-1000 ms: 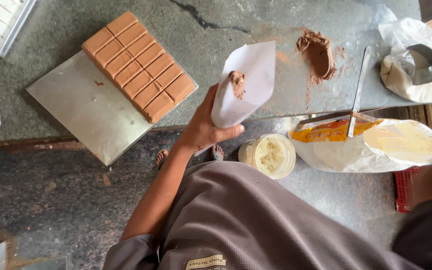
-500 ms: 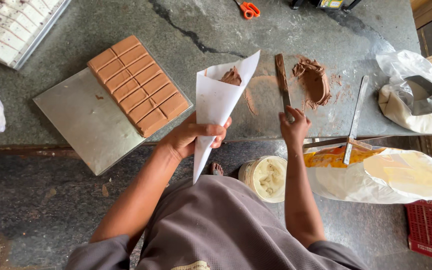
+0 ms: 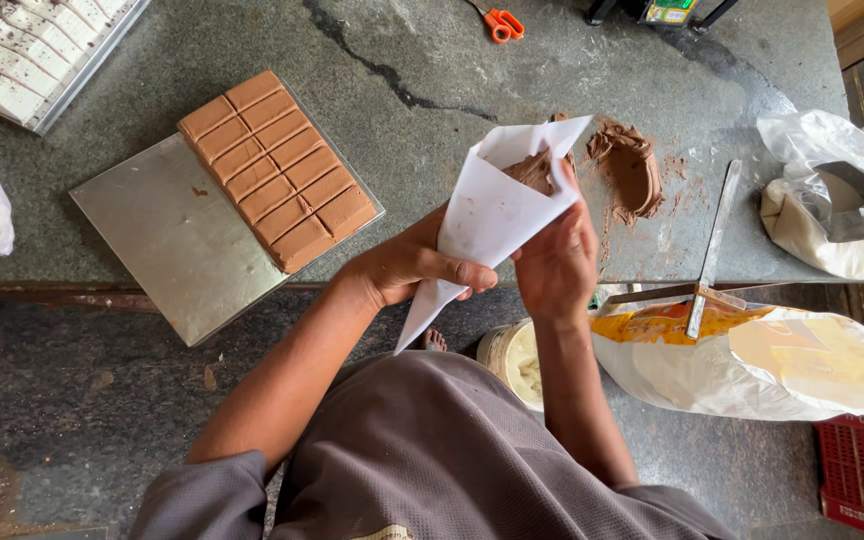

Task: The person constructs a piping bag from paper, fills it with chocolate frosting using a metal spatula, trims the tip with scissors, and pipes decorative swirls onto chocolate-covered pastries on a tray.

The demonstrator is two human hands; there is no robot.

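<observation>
Counter: bearing a steel tray with a scored brown slab.
Paper cone: sitting above the counter edge, brown paste inside.
Left hand: fingers wrapping the cone's middle.
Right hand: fingers pressing its rim.

Single head-worn view, looking almost straight down over the person's own lap onto the stone counter. Close range: forearms fill the middle of frame. Counter's far edge runs along the top of the picture; its near edge crosses mid-frame, floor below it. No second view to overlap.
</observation>
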